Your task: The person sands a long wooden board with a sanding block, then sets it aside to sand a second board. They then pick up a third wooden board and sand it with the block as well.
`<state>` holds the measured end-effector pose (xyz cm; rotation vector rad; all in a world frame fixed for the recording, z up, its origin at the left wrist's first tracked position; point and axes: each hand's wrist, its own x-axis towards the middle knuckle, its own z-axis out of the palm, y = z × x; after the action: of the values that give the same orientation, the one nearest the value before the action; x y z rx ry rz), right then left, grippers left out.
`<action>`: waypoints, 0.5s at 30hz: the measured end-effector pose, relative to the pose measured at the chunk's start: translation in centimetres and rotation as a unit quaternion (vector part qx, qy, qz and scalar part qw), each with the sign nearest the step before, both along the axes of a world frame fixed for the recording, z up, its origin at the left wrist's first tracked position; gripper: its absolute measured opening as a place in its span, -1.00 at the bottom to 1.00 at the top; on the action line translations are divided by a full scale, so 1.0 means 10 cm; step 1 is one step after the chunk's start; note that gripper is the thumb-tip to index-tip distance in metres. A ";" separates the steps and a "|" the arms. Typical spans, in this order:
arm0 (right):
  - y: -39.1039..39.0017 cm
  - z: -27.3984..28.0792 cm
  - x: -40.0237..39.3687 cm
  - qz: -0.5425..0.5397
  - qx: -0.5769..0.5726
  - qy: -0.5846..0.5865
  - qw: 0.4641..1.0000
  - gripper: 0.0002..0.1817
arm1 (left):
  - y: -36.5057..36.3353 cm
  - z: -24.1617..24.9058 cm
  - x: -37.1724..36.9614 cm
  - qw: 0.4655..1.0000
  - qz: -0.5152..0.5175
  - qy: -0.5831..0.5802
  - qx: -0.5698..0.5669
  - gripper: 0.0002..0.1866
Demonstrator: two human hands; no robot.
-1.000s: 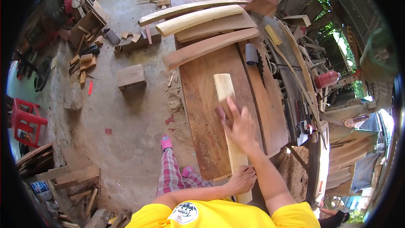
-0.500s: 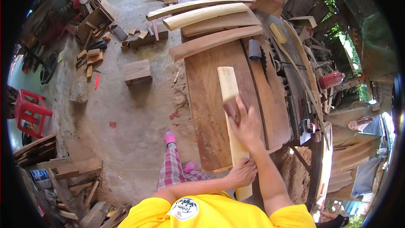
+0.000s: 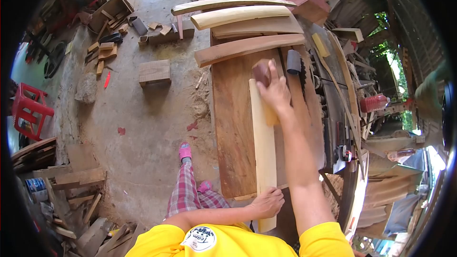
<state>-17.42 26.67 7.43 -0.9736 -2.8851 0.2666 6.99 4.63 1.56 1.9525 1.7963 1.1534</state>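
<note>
A long pale wooden board (image 3: 263, 138) lies lengthwise on the brown wooden workbench (image 3: 233, 128), its near end jutting past the bench edge toward my body. My left hand (image 3: 268, 203) is closed around the board near that end. At the far end, my right hand (image 3: 276, 88) presses a piece of brown sandpaper (image 3: 261, 71), which looks curved or folded under the fingers. Its exact shape is partly hidden. Beyond it lies a curved reddish-brown wooden piece (image 3: 250, 49). A grey roll (image 3: 293, 62) stands just right of my right hand.
More curved wooden pieces (image 3: 240, 16) are stacked at the bench's far end. A wooden block (image 3: 154, 72) sits on the concrete floor to the left. A red plastic stool (image 3: 31, 112) and scrap wood (image 3: 78, 178) are farther left. A red bottle (image 3: 373, 103) lies at right.
My right hand has slid the sandpaper away from me, from the board's middle to its far end. My left hand still grips the near end. The view has shifted slightly.
</note>
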 end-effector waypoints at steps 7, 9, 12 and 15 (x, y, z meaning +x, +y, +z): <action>-0.85 0.12 1.80 0.048 -0.030 0.019 0.998 0.05 | 0.02 -0.03 -0.03 0.999 0.015 -0.016 0.049 -0.85; -0.88 0.20 1.67 0.039 -0.019 -0.014 0.999 0.06 | 0.00 0.01 -0.07 0.998 0.024 -0.018 0.062 -0.85; -0.60 0.14 0.94 0.032 0.011 -0.017 0.999 0.06 | -0.01 0.01 -0.05 1.000 0.010 -0.003 0.016 -0.86; -0.18 0.02 0.05 0.025 0.041 -0.006 0.999 0.02 | -0.01 -0.05 -0.01 0.999 0.024 -0.008 0.028 -0.86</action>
<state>-16.93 24.88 7.68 -0.8926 -2.9088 0.1466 6.87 4.49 1.10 1.9357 1.8315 1.2442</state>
